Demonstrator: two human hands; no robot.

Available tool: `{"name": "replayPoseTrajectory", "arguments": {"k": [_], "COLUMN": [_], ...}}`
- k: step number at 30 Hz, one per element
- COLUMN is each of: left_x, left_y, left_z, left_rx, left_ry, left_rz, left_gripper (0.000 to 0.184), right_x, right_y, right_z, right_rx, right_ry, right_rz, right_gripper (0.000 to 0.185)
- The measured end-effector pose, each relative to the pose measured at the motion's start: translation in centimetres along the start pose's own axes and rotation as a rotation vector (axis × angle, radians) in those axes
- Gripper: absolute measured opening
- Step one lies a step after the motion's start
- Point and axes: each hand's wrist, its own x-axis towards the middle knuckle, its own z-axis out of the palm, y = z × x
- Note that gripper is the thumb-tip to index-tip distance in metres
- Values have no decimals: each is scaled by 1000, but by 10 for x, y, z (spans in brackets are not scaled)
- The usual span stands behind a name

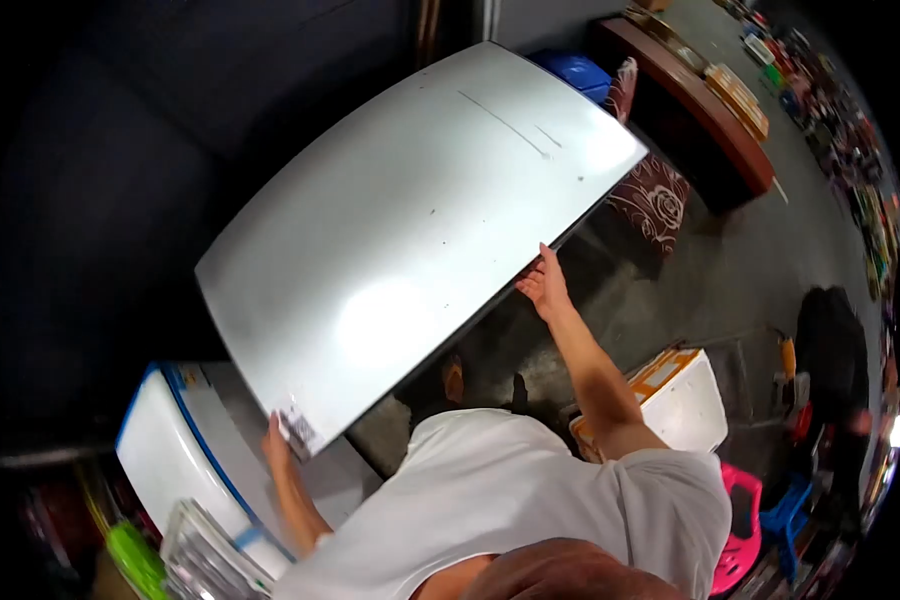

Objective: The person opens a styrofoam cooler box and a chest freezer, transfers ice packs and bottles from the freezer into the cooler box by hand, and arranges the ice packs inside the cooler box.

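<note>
- White panel (410,230): large and tilted, in front of the person; its face carries two dark scratches toward the far end and scattered small specks.
- Left hand (279,445): at the near left corner of the panel, touching its edge; most fingers are hidden, so whether it is closed around the corner cannot be told.
- Label (299,428): printed, on the panel just beside the left hand.
- Right hand (543,286): at the panel's long near edge, thumb raised and fingers bent; whether they grip the underside cannot be told.
- White cabinet (175,450): blue-trimmed, below the left corner of the panel.
- Flowered cloth (655,200): beyond the right hand, near a reddish-brown desk (705,125).
- White box (688,412): orange-taped, beside the right arm.
- Pink plastic seat (738,530): near the person's right side.
</note>
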Motion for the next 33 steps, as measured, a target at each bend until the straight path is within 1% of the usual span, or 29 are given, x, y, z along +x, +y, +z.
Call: {"name": "replayPoseTrajectory", "arguments": {"k": [1,2,3,4,5,8,10,11,12,13,14,15,16,17,18,19,20,22,23,24,25,26,27,28,29,30,31,32,33], "left_x": [-1,4,9,15,-11,-66,-43,-33,-24,-16,-11,-11,-13,13,-14,-14,-10,-3,-3,-17,-31,-47,-56,-55,-60,-62,-60,-56,-59], "left_y": [21,20,20,20,64,189,250,276,296,317,331,337,343,343,341,330,305,255,226,205,184,164,155,142,141,148,162,180,204], "left_z": [-10,-38,-64,-90,-113,-157,-165,-165,-165,-166,-166,-163,-159,-170,-136,-104,-64,17,87,146,204,263,312,363,401,436,469,502,531], "left_rx": [-188,-233,-279,-326,-548,-846,-824,-759,-699,-725,-748,-734,-717,-790,-881,-1013,-914,-719,-621,-436,-194,33,206,210,229,247,341,432,466], "left_ry": [-67,-90,-115,-144,-148,-327,32,132,233,229,225,245,269,313,557,800,878,1041,815,493,138,-156,-213,-316,-360,-404,-398,-391,-372], "left_rz": [150,218,284,350,420,705,808,865,917,913,912,949,986,954,960,1072,1071,1052,1084,1095,1077,1048,1039,881,904,927,1008,1089,1097], "left_gripper": [54,54,54,55,56,58,56,56,55,55,55,53,52,51,50,51,43,26,21,23,28,35,45,53,56,59,62,65,67], "right_x": [-27,-47,-63,-65,-68,-82,-82,-76,-61,-38,-23,-12,-15,-23,-31,-41,-71,-147,-185,-217,-241,-256,-260,-257,-249,-231,-211,-189,-172], "right_y": [-15,-41,-67,-92,-115,-172,-186,-185,-179,-165,-140,-107,-74,-24,25,72,115,176,200,215,225,228,225,217,207,191,172,140,103], "right_z": [14,57,79,103,126,181,193,179,154,122,85,37,-10,-81,-150,-216,-270,-346,-375,-392,-403,-411,-419,-424,-429,-432,-437,-429,-413], "right_rx": [72,103,97,9,-68,-178,-271,-446,-497,-547,-466,-596,-432,-602,-783,-950,-1023,-938,-833,-726,-628,-542,-465,-394,-325,-256,-200,-150,-144], "right_ry": [-39,-141,-184,-277,-365,-667,-414,-373,-290,-207,-132,43,-17,124,250,352,447,584,625,648,665,675,690,712,734,762,788,797,811], "right_rz": [-137,-255,-284,-404,-533,-877,-916,-1073,-1000,-923,-879,-894,-728,-642,-533,-408,-165,382,613,776,877,934,951,936,905,817,699,524,354], "right_gripper": [64,57,42,43,44,41,31,39,37,35,27,25,20,22,24,27,27,28,29,29,30,31,32,33,34,36,37,38,39]}}
